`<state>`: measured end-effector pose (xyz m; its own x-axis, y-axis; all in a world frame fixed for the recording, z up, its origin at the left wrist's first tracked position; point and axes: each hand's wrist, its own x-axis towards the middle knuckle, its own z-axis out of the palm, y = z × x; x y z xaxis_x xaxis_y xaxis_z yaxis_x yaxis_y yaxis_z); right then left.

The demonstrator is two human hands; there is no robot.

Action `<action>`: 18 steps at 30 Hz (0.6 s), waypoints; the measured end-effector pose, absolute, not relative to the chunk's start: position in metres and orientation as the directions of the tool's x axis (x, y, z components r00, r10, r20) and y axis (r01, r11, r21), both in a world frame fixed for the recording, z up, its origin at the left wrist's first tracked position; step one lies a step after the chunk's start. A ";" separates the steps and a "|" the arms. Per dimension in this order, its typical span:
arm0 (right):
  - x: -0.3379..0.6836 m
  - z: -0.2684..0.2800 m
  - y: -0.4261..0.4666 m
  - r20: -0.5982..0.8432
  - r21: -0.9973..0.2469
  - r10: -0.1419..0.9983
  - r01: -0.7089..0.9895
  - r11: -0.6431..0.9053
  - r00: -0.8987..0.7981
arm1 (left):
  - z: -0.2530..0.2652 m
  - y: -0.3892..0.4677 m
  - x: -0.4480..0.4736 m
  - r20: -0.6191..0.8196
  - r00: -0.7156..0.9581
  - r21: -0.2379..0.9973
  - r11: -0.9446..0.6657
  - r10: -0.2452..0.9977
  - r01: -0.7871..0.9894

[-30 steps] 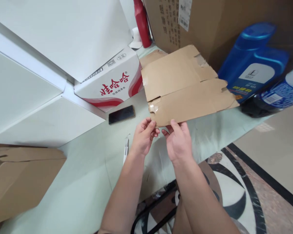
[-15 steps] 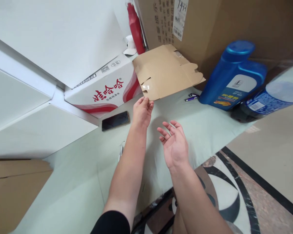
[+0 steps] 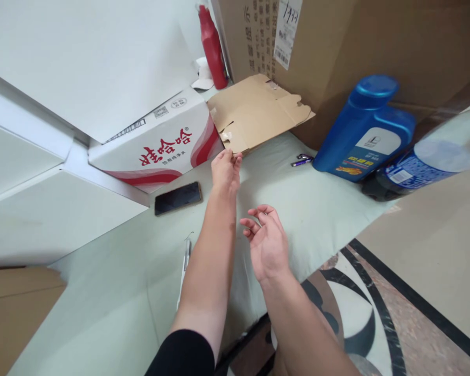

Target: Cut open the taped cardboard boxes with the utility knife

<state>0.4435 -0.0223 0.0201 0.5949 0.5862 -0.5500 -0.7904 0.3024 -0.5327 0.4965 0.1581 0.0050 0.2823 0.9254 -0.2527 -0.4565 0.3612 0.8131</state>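
Note:
A flattened brown cardboard box (image 3: 260,115) lies at the far end of the table, with notched flaps on its right side and clear tape near its front left corner. My left hand (image 3: 225,169) reaches out to that near corner, its thumb and fingers pinched on the cardboard edge. Over the tabletop, nearer to me, my right hand (image 3: 269,243) is held palm up with loosely curled fingers apart and nothing in them. A black phone (image 3: 178,198) lies left of my left wrist. A slim white and grey object (image 3: 185,256) is partly hidden behind my left forearm.
A white and red carton (image 3: 160,146) stands against the white panels, near a red bottle (image 3: 212,49). At the right are a blue jug (image 3: 366,130), a dark drink bottle (image 3: 411,169) and a purple pen (image 3: 301,161). A large brown box (image 3: 337,47) stands behind.
The cardboard sits lower and flatter at the back of the table, with my left hand still at its corner. My right hand has drawn slightly back and left. The view has shifted a little.

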 end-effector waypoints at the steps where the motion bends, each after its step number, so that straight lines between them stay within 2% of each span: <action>1: 0.443 0.020 -0.022 -0.547 -0.534 0.589 -0.790 0.302 0.595 | 0.005 0.160 0.499 -0.250 0.280 0.814 0.358 0.927 -0.457; 10: 0.444 0.017 -0.023 -0.532 -0.531 0.592 -0.783 0.325 0.606 | 0.013 0.167 0.516 -0.239 0.291 0.826 0.351 0.926 -0.441; 14: 0.443 0.017 -0.022 -0.536 -0.527 0.591 -0.786 0.324 0.603 | 0.006 0.153 0.489 -0.275 0.285 0.843 0.373 0.918 -0.388; 18: 0.440 0.019 -0.021 -0.538 -0.521 0.600 -0.793 0.316 0.592 | 0.009 0.137 0.444 -0.223 0.301 0.880 0.324 0.927 -0.348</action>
